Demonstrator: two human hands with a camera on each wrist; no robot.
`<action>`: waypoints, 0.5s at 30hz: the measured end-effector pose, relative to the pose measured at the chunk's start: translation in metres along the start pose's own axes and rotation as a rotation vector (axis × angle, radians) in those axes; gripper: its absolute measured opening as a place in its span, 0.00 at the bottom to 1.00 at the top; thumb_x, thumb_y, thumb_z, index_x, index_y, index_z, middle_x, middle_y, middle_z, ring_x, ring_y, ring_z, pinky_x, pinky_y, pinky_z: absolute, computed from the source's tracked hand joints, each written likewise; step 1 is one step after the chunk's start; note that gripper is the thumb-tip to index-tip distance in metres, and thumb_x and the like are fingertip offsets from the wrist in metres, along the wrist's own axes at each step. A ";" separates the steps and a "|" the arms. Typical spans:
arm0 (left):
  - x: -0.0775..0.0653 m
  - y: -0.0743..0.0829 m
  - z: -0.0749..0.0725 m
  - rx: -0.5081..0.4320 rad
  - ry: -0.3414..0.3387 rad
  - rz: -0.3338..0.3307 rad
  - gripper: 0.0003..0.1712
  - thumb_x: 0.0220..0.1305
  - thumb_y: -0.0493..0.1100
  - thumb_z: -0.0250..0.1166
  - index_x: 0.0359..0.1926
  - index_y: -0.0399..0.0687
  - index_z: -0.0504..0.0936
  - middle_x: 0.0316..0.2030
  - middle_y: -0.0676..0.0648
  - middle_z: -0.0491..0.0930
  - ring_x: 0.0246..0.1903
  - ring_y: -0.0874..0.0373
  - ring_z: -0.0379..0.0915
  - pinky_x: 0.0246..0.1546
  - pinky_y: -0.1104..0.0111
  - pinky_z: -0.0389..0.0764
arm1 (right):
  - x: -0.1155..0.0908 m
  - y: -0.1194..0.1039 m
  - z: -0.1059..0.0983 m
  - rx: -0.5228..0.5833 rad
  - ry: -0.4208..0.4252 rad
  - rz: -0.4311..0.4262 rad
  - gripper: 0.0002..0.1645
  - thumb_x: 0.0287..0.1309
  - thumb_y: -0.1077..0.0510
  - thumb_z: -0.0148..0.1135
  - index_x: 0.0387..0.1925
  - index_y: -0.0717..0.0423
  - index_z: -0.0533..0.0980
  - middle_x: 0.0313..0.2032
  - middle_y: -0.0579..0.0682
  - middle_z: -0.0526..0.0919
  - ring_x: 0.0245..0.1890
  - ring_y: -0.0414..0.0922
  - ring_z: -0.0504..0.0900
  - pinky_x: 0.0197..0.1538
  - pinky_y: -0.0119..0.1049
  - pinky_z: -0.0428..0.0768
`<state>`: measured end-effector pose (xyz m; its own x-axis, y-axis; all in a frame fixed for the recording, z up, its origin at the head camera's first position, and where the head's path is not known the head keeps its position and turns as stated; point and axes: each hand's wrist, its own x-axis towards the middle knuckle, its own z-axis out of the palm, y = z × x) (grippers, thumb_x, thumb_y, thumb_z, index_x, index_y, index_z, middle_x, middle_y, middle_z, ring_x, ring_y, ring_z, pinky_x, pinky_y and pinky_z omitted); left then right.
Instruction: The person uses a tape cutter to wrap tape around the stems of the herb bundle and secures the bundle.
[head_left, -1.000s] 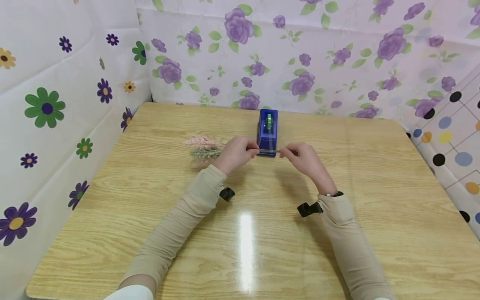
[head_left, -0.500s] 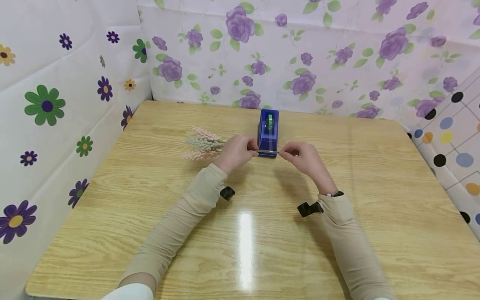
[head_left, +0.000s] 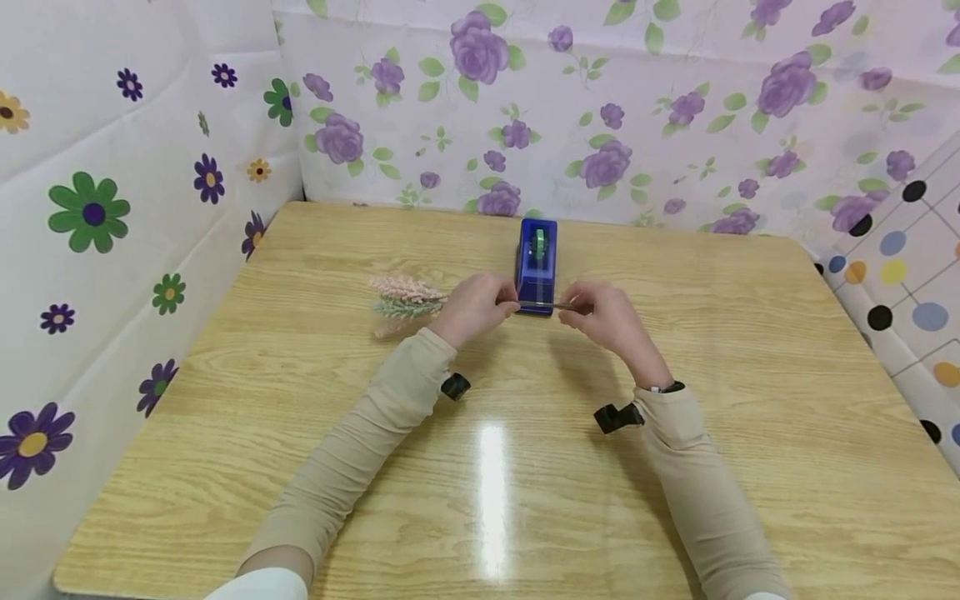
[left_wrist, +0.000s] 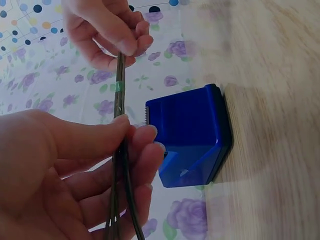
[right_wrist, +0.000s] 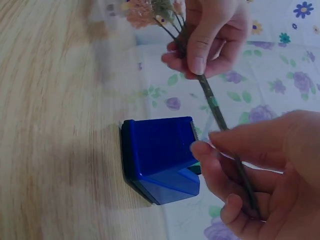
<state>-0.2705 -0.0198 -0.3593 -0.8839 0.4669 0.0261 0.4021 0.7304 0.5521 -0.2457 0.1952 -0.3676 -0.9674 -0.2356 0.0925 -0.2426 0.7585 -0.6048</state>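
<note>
Two sleeves (head_left: 352, 442) extend from the bottom of my head view over the table (head_left: 570, 517). At the centre, the left hand (head_left: 472, 310) pinches a bundle of stems (head_left: 537, 304) between thumb and fingers; right of centre, the right hand (head_left: 603, 312) has thumb and curled fingers round their bare end, more loosely by the look of it. A green band (right_wrist: 214, 101) circles the stems between the two grips. The flowers (head_left: 407, 290) fan out at centre left, beyond the left hand. What I judge counts most is the angle: the stems' long axis runs left to right, nearly level, across the near end of the dispenser (head_left: 529, 287), whose own length points up the frame. Neither hand is clearly nearer to it. My left wrist view shows a gap between stems and toothed edge (left_wrist: 147, 115). Farthest off, a floral curtain (head_left: 420, 108) fills the top.
</note>
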 end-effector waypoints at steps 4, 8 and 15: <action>0.000 -0.001 0.001 0.016 0.003 -0.012 0.06 0.67 0.42 0.63 0.36 0.45 0.83 0.34 0.47 0.83 0.32 0.56 0.76 0.36 0.65 0.77 | 0.000 0.002 0.000 0.023 -0.037 0.004 0.15 0.70 0.55 0.53 0.40 0.61 0.82 0.28 0.58 0.86 0.29 0.53 0.82 0.31 0.34 0.75; 0.000 -0.002 0.001 0.012 0.012 -0.017 0.05 0.66 0.41 0.64 0.33 0.45 0.81 0.32 0.48 0.82 0.29 0.57 0.73 0.33 0.67 0.73 | 0.001 0.003 0.000 -0.001 -0.053 0.000 0.18 0.71 0.54 0.52 0.37 0.61 0.83 0.25 0.58 0.84 0.28 0.55 0.81 0.28 0.33 0.72; 0.001 -0.003 0.000 -0.029 0.014 -0.003 0.05 0.63 0.39 0.66 0.34 0.43 0.80 0.34 0.46 0.82 0.32 0.56 0.75 0.36 0.66 0.75 | 0.001 0.001 0.000 -0.020 -0.027 0.004 0.14 0.68 0.55 0.56 0.39 0.61 0.83 0.29 0.57 0.85 0.29 0.49 0.80 0.33 0.35 0.74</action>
<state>-0.2727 -0.0216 -0.3609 -0.8882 0.4580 0.0360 0.3930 0.7169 0.5759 -0.2466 0.1961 -0.3686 -0.9662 -0.2485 0.0682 -0.2400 0.7715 -0.5893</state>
